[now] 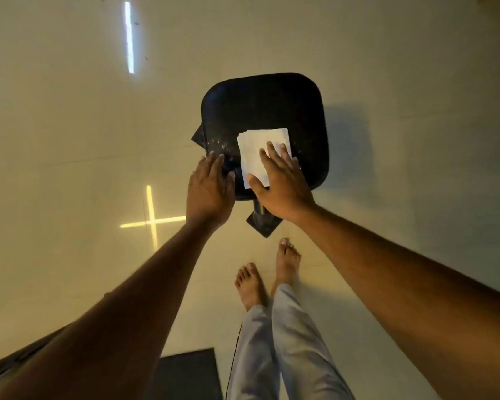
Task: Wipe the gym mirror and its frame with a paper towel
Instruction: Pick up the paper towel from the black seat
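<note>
the flat right hand (280,183) presses the thin, soft paper towel (260,151) on the dark stool seat (260,108), the open left hand (211,186) steadying its edge.

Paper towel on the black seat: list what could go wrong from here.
1. The right hand presses the paper towel with flat fingers only, so it may slide or bunch.
2. White specks beside the towel could get smeared.
3. The black seat, steadied only by the left hand at its edge, might shift.
</note>
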A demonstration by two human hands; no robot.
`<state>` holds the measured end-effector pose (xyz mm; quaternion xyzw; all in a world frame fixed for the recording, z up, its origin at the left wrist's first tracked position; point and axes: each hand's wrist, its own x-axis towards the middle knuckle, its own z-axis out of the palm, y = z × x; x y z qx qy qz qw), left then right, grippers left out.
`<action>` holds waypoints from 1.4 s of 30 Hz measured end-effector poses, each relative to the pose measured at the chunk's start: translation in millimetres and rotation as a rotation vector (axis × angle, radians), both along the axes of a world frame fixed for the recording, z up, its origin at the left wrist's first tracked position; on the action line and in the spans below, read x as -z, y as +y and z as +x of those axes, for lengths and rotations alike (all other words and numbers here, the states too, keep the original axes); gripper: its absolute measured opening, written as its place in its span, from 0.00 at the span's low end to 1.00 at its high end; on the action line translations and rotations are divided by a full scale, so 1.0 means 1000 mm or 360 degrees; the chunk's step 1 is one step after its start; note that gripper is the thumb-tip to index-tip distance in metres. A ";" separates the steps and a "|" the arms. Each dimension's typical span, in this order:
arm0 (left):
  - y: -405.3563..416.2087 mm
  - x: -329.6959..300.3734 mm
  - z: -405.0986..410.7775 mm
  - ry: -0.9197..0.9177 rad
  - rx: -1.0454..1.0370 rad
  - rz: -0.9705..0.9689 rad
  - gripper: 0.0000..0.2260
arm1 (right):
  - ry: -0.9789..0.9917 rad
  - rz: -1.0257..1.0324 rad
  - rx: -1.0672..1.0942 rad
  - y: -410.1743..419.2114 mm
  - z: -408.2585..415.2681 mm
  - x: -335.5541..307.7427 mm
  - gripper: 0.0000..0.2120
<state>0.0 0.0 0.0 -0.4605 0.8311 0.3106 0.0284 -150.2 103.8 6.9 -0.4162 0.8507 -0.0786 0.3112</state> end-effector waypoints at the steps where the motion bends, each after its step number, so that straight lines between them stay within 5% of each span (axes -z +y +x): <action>1: -0.003 0.009 -0.001 0.0016 0.0019 -0.0026 0.25 | 0.0083 -0.0006 -0.0088 -0.005 -0.002 0.013 0.39; 10: -0.025 0.047 -0.005 -0.0047 0.0197 0.0093 0.27 | 0.0427 -0.0042 -0.0205 -0.015 -0.003 0.078 0.53; 16: -0.031 0.043 -0.004 -0.0020 0.0201 0.0124 0.26 | 0.0574 -0.0141 -0.0157 -0.013 0.001 0.080 0.36; 19: -0.033 0.032 -0.011 -0.0032 0.0168 0.0169 0.24 | 0.0313 -0.0195 -0.0036 -0.017 -0.005 0.064 0.32; 23: -0.028 -0.003 -0.022 0.0058 0.0189 0.0187 0.23 | -0.0271 -0.0293 0.0471 -0.013 -0.005 0.011 0.24; 27: -0.013 -0.068 -0.039 0.0173 0.0272 0.0181 0.23 | -0.0440 -0.0405 0.0872 0.001 -0.009 -0.061 0.22; 36: 0.035 -0.260 -0.109 0.0578 0.0625 0.0047 0.22 | -0.0227 -0.0856 0.1194 0.092 -0.045 -0.261 0.21; 42: 0.144 -0.390 -0.160 0.0812 0.1096 -0.0027 0.24 | -0.0034 -0.1150 0.1525 0.212 -0.066 -0.395 0.20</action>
